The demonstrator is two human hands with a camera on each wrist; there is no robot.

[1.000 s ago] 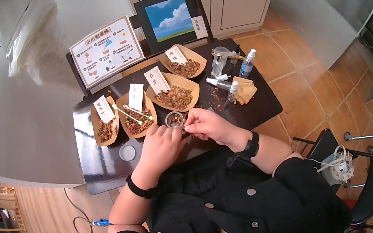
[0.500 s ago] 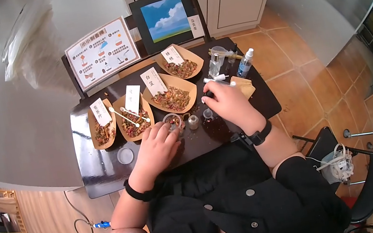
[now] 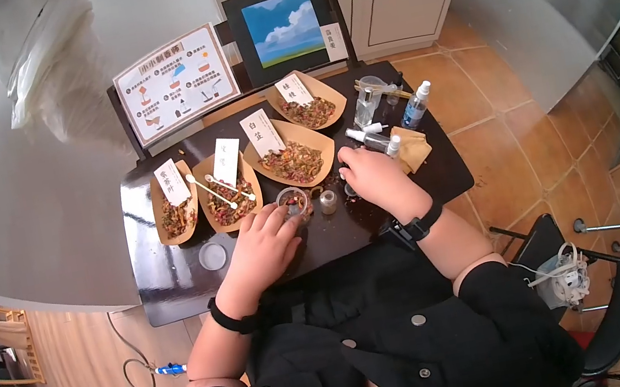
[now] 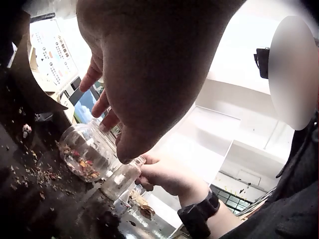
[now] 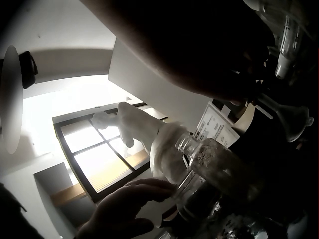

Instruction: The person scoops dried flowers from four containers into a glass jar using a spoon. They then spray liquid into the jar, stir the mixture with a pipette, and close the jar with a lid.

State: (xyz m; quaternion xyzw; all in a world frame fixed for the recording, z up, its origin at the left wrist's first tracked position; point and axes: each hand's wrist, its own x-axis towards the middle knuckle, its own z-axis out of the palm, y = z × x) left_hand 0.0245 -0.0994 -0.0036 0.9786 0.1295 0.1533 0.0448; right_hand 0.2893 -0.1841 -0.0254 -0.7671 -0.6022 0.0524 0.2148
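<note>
My left hand rests at a clear round jar with dried petals in it, relaxed fingers touching its rim. In the left wrist view the jar stands upright below those fingers. Just right of it is a small glass bottle, whose open mouth shows in the right wrist view. My right hand is low over the table with bent fingers. A clear funnel lies at its fingertips, largely hidden from the head view. I cannot tell whether the right fingers hold anything.
Paper trays of dried herbs with label cards stand behind the hands. White scoops lie across one tray. Spray bottles and a brown cloth are at the right; a round lid lies at the left. Crumbs are scattered on the table.
The hands were together at the jar, then the right hand moved right, at first with something dark between its fingers. It has since come down over the funnel. The left stays by the jar.
</note>
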